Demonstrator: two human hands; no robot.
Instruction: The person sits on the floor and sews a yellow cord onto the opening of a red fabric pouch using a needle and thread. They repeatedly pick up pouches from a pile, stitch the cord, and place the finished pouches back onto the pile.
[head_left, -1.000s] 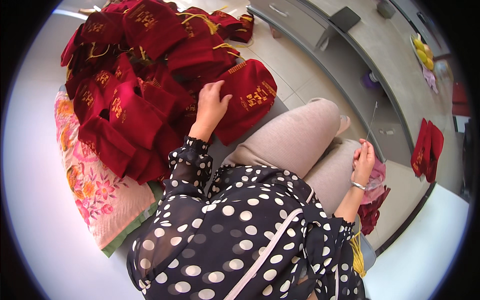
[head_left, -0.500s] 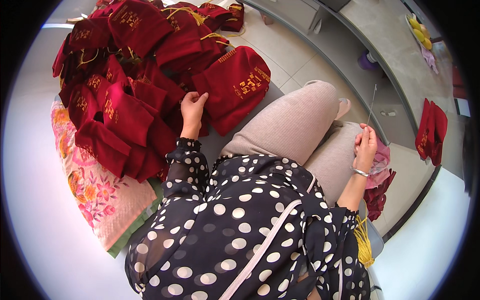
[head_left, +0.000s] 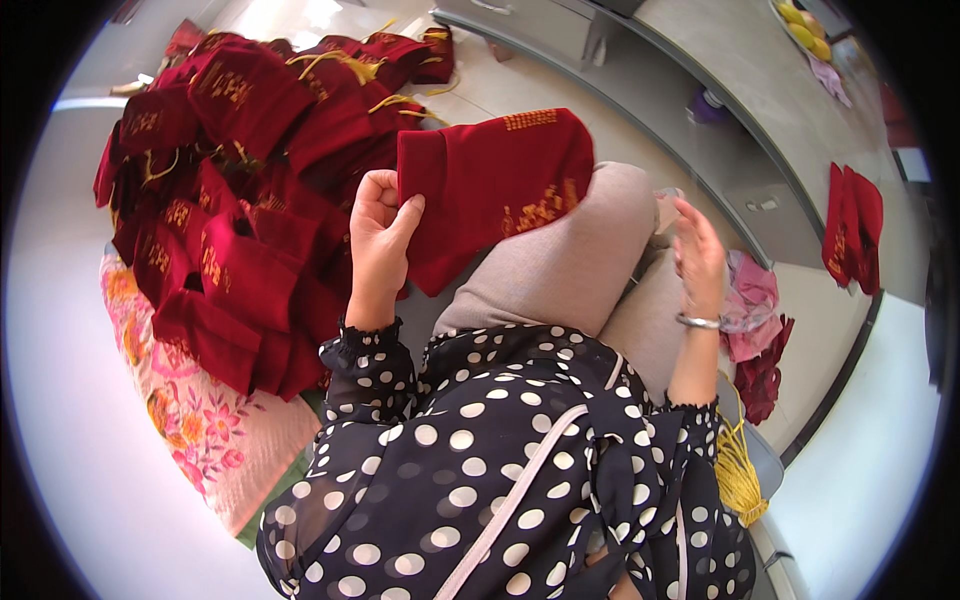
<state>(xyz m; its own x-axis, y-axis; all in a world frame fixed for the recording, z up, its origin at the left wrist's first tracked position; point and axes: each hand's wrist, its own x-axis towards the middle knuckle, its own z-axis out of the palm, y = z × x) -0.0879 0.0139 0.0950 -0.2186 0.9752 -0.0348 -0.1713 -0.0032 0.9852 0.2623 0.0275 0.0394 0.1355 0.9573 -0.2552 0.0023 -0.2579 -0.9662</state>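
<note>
My left hand (head_left: pixel 380 225) pinches the edge of a dark red velvety pouch (head_left: pixel 470 180) with yellow print, holding it up over my lap. To the right, my right hand (head_left: pixel 698 262), with a silver bangle on the wrist, is raised beside my knee. Motion smears its fingers, and no thin metal rod shows in it. A bundle of yellow cords (head_left: pixel 742 470) hangs by my right elbow. On my left lies a big heap of similar red pouches (head_left: pixel 250 270), some with yellow drawstrings.
A flowered pink cloth (head_left: pixel 190 420) lies under the heap. Grey cabinets (head_left: pixel 640 95) run along the far right, with a plate of yellow fruit (head_left: pixel 803 30) on top. More red pouches (head_left: pixel 853 225) lie at the right. A pink cloth (head_left: pixel 750 305) sits past my right wrist.
My left hand has lifted the pouch, tilting it up over my lap. My right hand has moved slightly left and turned; the thin metal rod it held no longer shows.
</note>
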